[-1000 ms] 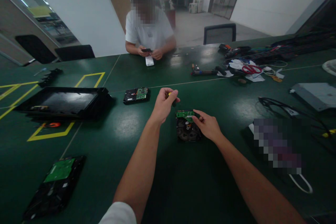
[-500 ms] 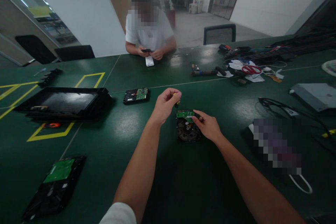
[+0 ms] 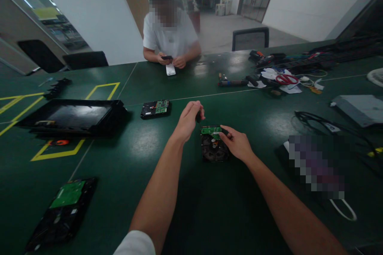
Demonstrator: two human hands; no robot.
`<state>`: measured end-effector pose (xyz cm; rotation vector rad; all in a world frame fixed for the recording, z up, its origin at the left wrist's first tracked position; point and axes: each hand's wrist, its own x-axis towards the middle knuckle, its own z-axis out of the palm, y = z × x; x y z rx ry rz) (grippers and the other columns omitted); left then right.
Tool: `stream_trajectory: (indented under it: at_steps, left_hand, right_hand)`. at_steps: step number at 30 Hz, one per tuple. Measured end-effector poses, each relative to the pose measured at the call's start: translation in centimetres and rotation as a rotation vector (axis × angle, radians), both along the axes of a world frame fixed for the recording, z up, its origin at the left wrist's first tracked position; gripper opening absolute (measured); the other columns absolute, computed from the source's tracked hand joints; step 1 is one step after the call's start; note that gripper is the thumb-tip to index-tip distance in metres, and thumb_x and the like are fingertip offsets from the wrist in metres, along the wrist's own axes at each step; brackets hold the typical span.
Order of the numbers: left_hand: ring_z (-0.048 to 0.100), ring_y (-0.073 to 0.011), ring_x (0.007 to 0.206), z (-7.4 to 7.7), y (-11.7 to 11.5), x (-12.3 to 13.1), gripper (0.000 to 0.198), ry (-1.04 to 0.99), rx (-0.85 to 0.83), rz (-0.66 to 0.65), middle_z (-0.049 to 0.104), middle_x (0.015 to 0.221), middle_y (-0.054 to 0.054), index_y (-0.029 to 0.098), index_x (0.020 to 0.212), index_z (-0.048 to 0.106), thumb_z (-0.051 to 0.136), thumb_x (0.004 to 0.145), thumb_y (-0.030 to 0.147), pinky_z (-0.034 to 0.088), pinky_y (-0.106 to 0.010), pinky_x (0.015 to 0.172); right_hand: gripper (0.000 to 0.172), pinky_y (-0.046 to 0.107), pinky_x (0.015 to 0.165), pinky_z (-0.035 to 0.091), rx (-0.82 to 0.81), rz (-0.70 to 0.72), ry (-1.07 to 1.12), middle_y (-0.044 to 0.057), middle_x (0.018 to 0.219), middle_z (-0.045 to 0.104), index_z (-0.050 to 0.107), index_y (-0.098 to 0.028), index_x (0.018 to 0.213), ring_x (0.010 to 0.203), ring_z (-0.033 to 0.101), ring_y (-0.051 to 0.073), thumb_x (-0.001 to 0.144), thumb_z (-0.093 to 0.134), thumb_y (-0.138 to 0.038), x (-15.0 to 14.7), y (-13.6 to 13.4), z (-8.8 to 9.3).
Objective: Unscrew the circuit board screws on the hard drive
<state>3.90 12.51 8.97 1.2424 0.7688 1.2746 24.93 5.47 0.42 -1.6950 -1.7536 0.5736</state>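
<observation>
A hard drive (image 3: 213, 149) lies on the green table in front of me, its green circuit board (image 3: 209, 130) at the far end. My left hand (image 3: 190, 118) is closed around a small screwdriver (image 3: 198, 118), held upright with its thin shaft pointing down at the drive's far left corner. Most of the screwdriver's handle is hidden by my fingers, and I cannot tell whether the tip sits in a screw. My right hand (image 3: 237, 142) grips the drive's right side, thumb over the board and index finger along the far right corner.
Another hard drive (image 3: 154, 109) lies beyond my left arm, and a third (image 3: 61, 213) at near left. Stacked black trays (image 3: 74, 117) stand left. Right are a grey metal box (image 3: 359, 109), black cables (image 3: 317, 117) and a blurred pouch (image 3: 314, 165). Across sits a person (image 3: 172, 40) holding a phone.
My left hand has turned and its fingers have rewrapped around the screwdriver; the yellow handle part seen before is now covered. My right hand and the drive have stayed in place.
</observation>
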Motion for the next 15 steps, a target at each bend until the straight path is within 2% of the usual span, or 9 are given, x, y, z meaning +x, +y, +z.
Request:
stream_trajectory:
  at_steps: [4,9,15]
  left_hand:
    - [0.055,-0.0114,0.067,0.15,-0.33,0.22,0.025,0.048,0.014,-0.007,0.058,0.074,0.003,0.022,0.092,0.052,0.064,0.093,0.044,0.047,-0.028,0.072]
    - [0.060,-0.0126,0.077,0.49,-0.43,-0.01,0.024,0.077,0.025,-0.004,0.065,0.081,0.000,0.021,0.090,0.054,0.065,0.093,0.041,0.045,-0.028,0.076]
    - [0.050,-0.0110,0.068,0.68,-0.23,-0.57,0.024,0.166,0.059,0.086,0.056,0.075,0.002,0.021,0.085,0.061,0.069,0.090,0.043,0.041,-0.025,0.066]
  right_hand:
    - [0.049,0.030,0.062,0.046,0.001,0.003,0.002,0.000,0.076,0.071,0.065,-0.027,0.136,0.066,0.065,0.017,0.097,0.053,-0.055,0.03,-0.03,0.01]
    - [0.050,0.030,0.061,0.047,-0.016,0.000,0.014,0.000,0.076,0.071,0.064,-0.028,0.137,0.066,0.065,0.018,0.097,0.053,-0.056,0.07,-0.03,0.02]
    - [0.050,0.030,0.060,0.048,-0.010,0.000,0.026,0.000,0.076,0.071,0.064,-0.028,0.137,0.066,0.065,0.018,0.097,0.053,-0.056,0.01,-0.07,0.00]
